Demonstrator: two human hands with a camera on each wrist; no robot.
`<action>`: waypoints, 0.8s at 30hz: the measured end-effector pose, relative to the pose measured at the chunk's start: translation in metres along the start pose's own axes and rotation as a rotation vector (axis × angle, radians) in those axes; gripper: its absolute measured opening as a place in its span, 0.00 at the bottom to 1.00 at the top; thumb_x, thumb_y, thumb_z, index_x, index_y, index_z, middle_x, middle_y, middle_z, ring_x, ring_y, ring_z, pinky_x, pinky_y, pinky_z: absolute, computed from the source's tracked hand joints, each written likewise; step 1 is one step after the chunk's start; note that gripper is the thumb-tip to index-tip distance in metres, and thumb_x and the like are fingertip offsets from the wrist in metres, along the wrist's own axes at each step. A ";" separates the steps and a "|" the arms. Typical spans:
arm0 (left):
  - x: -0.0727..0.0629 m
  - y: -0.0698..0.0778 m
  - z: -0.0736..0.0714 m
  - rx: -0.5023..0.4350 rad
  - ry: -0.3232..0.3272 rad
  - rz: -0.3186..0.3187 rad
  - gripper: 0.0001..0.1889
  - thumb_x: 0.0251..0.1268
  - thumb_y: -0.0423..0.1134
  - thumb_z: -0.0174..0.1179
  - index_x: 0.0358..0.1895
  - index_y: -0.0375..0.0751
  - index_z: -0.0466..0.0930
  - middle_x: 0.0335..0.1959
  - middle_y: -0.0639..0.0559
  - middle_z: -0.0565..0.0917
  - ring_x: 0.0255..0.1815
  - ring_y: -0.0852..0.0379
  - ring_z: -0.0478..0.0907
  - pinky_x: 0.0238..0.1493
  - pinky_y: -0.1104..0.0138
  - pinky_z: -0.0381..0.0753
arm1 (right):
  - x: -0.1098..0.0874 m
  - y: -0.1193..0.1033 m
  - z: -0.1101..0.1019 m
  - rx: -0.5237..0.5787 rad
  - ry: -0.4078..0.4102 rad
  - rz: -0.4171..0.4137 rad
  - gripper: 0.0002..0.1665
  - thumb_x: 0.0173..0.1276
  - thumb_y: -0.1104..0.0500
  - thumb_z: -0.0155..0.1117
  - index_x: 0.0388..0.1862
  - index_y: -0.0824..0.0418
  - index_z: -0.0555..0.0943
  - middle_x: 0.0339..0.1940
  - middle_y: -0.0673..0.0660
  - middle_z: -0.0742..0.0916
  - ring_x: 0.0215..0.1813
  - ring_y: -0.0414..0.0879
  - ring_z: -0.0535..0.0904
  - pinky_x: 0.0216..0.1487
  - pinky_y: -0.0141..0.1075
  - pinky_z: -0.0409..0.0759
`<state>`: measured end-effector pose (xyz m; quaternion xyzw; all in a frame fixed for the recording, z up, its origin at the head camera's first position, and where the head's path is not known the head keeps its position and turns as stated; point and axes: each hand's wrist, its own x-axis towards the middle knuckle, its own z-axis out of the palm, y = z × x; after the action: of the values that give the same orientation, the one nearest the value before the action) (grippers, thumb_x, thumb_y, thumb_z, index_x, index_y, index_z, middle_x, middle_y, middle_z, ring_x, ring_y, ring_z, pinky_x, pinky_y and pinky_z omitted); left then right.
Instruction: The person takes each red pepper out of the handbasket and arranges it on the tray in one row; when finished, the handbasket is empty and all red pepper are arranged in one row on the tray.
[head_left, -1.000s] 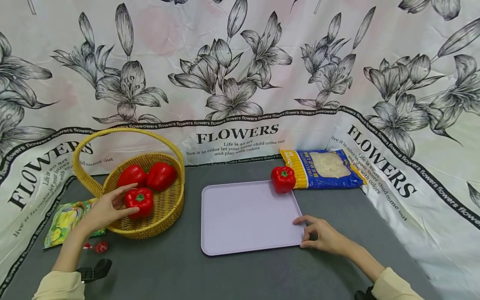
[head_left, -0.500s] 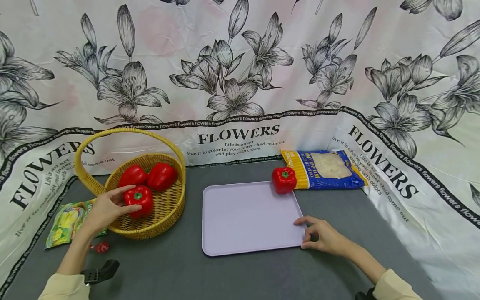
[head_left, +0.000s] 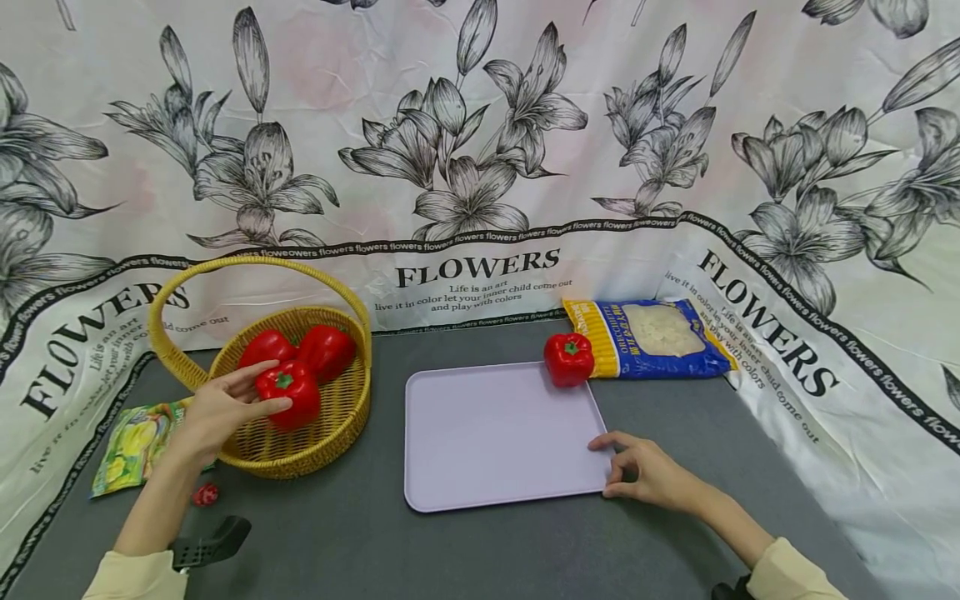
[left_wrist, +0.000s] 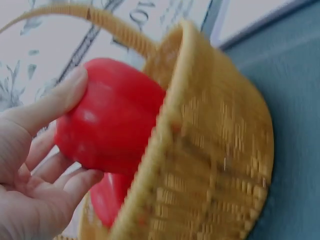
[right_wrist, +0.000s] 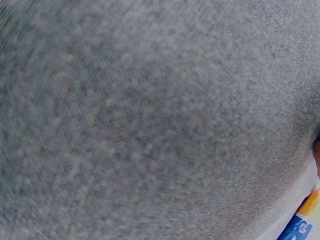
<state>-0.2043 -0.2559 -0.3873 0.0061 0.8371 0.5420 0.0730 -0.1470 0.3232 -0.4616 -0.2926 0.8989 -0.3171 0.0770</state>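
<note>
In the head view my left hand (head_left: 221,412) grips a red bell pepper (head_left: 294,398), thumb on its near side and fingers behind it. The pepper is tilted, over the inside of a yellow wicker basket (head_left: 352,437). Two more red bell peppers (head_left: 327,352) lie at the basket's back. The left wrist view shows the held bell pepper (left_wrist: 112,115) at rim height, with another pepper below it. My right hand (head_left: 648,475) holds the right edge of a pale lilac tray (head_left: 498,437) near its front corner. Another bell pepper (head_left: 568,360) sits at the tray's back right corner.
A blue and yellow pasta bag (head_left: 660,339) lies behind the tray on the right. Left of the basket are a green and yellow packet (head_left: 131,446) and a small red wrapped candy (head_left: 206,494). The basket's tall handle (head_left: 255,261) arches over it. A flowered cloth hangs behind.
My left hand has moved slightly right and up with the bell pepper, which now tilts and overlaps the pepper behind it. The right hand and tray have stayed put.
</note>
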 end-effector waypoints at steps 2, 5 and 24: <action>-0.001 0.008 0.006 -0.004 0.008 -0.015 0.38 0.60 0.46 0.67 0.71 0.37 0.63 0.71 0.35 0.61 0.69 0.38 0.63 0.52 0.75 0.76 | 0.000 0.000 -0.001 -0.002 -0.002 0.004 0.11 0.56 0.53 0.74 0.20 0.45 0.79 0.55 0.56 0.80 0.51 0.48 0.76 0.50 0.34 0.77; 0.000 0.017 0.014 -0.048 0.018 -0.011 0.39 0.60 0.45 0.67 0.71 0.34 0.62 0.72 0.35 0.59 0.70 0.35 0.59 0.54 0.73 0.75 | 0.000 0.001 -0.001 0.002 -0.007 0.008 0.11 0.56 0.52 0.74 0.21 0.45 0.79 0.55 0.56 0.80 0.51 0.48 0.75 0.50 0.34 0.77; 0.015 0.049 0.046 -0.206 -0.168 0.164 0.32 0.61 0.35 0.65 0.68 0.35 0.66 0.61 0.47 0.75 0.51 0.66 0.79 0.49 0.68 0.80 | -0.001 0.003 -0.002 0.024 -0.025 0.012 0.10 0.58 0.51 0.73 0.22 0.45 0.80 0.56 0.56 0.80 0.48 0.47 0.74 0.47 0.32 0.75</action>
<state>-0.2165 -0.1923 -0.3631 0.1123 0.7646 0.6269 0.0987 -0.1486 0.3265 -0.4617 -0.2902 0.8957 -0.3236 0.0935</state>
